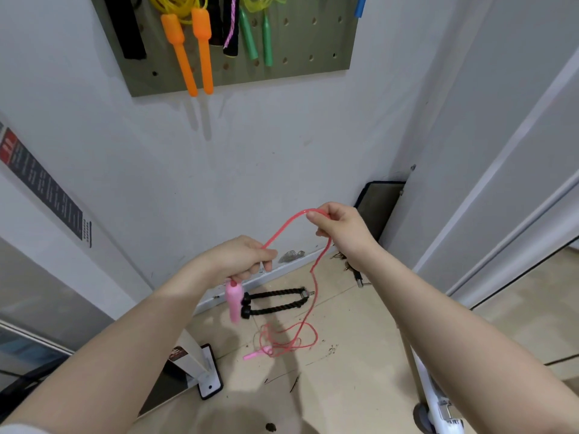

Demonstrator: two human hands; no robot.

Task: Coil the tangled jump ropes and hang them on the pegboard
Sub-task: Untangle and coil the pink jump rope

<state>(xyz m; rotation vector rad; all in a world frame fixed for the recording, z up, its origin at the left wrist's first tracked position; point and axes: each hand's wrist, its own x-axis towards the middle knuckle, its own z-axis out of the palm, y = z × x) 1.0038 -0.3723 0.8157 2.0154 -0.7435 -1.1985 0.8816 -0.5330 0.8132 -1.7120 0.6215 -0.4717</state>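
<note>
The left hand (241, 260) is curled around the top of one pink handle (234, 300), which hangs down below the fist, and the right hand (340, 228) pinches the pink jump rope (283, 227) a little further along, held higher and to the right. Between the two hands the cord arches upward; from the right hand it drops to the floor (360, 355), where the rest lies in a loose tangle (288, 338) with the second pink handle (255, 354) at its left edge. Just behind the tangle, against the baseboard, lies a black rope attachment (275, 303) (thick and twisted, with rubber end stops). Up on the wall, the pegboard (300, 42) already carries a yellow rope with orange handles (191, 48), a pale green rope with green handles (257, 36), and some black straps (127, 26) at its left side.
</note>
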